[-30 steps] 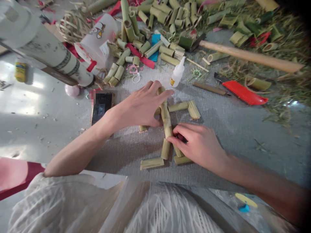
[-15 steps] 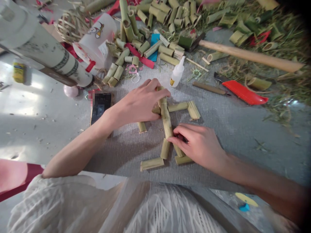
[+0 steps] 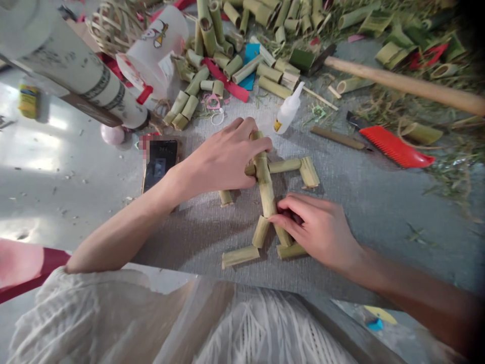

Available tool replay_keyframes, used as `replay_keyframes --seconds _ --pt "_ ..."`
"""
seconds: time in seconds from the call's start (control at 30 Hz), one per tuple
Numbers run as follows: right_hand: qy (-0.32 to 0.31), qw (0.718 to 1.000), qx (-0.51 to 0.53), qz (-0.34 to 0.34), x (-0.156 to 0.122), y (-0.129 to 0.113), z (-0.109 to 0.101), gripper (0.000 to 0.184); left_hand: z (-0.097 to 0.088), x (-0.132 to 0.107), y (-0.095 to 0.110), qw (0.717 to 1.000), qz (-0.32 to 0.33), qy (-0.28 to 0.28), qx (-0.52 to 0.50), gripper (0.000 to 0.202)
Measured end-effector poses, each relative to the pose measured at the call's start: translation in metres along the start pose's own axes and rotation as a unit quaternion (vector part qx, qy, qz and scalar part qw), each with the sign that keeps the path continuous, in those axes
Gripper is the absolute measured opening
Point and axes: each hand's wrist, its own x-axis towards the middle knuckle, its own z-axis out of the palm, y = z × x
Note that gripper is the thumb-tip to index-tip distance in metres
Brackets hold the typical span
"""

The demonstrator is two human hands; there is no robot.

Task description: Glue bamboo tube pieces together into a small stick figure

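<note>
A figure of short bamboo pieces lies on the grey table, with a long bamboo tube (image 3: 267,194) as its trunk. My left hand (image 3: 223,154) grips the tube's upper end, thumb and fingers around it. Down at the tube's lower end, my right hand (image 3: 322,222) pinches it between thumb and bent forefinger. A crosswise bamboo stick (image 3: 284,166) leads right to a split bamboo piece (image 3: 309,173). Below the trunk two leg pieces spread apart, the left bamboo leg (image 3: 261,231) touching near a flat bamboo strip (image 3: 240,257). My left hand covers part of the left arm.
A glue bottle (image 3: 288,108) stands beyond the figure. Right of it lie a knife-like tool (image 3: 337,137), a red-handled tool (image 3: 397,145) and a long wooden handle (image 3: 409,86). A phone (image 3: 161,162) is at left. Bamboo offcuts (image 3: 273,73) heap at the back.
The view has shifted slightly, so the tabletop things appear a little further right. Both hands keep their hold on the bamboo tube.
</note>
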Motion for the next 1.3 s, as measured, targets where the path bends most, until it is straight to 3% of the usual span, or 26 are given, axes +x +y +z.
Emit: replay_keyframes --seconds 0.6,1.3 --pt "-0.009 1.0 -0.009 0.018 0.0018 -0.0017 -0.0018 0.034 -0.0016 -0.0023 -0.0034 1.0 0.024 0.003 0.001 0.084" --pt "-0.003 0.999 -0.031 0.016 0.0023 -0.0014 0.0011 0.035 -0.0024 -0.0009 -0.0001 1.0 0.003 -0.006 0.02 0.078"
